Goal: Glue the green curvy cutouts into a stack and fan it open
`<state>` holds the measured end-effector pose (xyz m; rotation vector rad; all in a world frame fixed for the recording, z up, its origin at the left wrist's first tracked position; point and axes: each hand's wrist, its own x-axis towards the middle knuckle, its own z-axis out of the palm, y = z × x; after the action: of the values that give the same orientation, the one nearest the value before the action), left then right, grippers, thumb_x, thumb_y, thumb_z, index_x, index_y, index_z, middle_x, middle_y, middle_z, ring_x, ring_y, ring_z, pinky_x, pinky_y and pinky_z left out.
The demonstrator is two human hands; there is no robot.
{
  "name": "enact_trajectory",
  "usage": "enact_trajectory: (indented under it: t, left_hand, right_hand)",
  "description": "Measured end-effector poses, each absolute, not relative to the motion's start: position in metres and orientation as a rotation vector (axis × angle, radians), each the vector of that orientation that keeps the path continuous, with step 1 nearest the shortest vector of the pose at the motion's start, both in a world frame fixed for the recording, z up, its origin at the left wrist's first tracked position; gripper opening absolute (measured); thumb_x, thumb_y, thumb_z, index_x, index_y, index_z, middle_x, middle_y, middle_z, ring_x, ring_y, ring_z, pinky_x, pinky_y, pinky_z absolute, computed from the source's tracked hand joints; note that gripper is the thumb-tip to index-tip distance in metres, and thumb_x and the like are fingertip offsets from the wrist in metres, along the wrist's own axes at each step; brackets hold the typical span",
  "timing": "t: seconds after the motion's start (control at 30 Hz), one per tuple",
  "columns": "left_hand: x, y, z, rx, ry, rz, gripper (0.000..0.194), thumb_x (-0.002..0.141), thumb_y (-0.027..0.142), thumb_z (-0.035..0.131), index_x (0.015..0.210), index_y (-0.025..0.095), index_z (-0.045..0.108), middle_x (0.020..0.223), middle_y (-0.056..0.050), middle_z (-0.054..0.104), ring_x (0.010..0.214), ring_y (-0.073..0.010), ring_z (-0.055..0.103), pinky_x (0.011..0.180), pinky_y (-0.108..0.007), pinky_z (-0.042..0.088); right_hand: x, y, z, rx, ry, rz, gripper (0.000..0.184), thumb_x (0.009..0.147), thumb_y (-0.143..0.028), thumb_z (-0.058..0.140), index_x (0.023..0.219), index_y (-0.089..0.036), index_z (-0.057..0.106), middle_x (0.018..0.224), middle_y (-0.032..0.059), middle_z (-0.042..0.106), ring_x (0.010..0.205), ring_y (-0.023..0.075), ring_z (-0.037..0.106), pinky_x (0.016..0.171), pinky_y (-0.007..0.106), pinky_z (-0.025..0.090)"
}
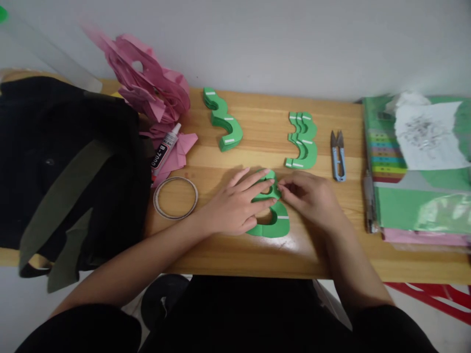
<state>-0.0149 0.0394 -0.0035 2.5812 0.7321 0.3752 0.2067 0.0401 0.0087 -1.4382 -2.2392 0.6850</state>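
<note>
A green scalloped paper cutout (277, 226), seemingly a stack of layers, lies on the wooden table in front of me. Short white strips mark its upper face. My left hand (233, 208) rests flat across its left part, fingers spread. At its upper right edge, my right hand (311, 198) has thumb and forefinger pinched together; whatever sits between them is too small to make out. Two similar green cutout stacks with white strips lie farther back, one curvy stack (232, 128) to the left and another stack (311, 147) to the right.
Blue-handled thread snips (339, 159) lie on the right, beside green paper packs (423, 206) topped with a crumpled white sheet (429, 135). At left are a tape roll (155, 201), a B-7000 glue tube (164, 153), crumpled pink paper (162, 88) and a black bag (69, 171).
</note>
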Motion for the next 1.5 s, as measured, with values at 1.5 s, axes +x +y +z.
enact_trajectory:
  t: [1.5]
  left_hand:
    - [-0.019, 0.038, -0.009, 2.752, 0.713, 0.287, 0.059, 0.086, 0.060, 0.053, 0.134, 0.026, 0.054, 0.146, -0.014, 0.043, 0.140, -0.0362, 0.029, 0.109, -0.063, 0.027]
  right_hand:
    - [0.389, 0.115, 0.098, -2.490, -1.761, -0.015, 0.035, 0.074, -0.005, 0.049, 0.098, -0.006, 0.074, 0.091, 0.0195, 0.072, 0.081, 0.0236, 0.064, 0.073, 0.033, 0.041]
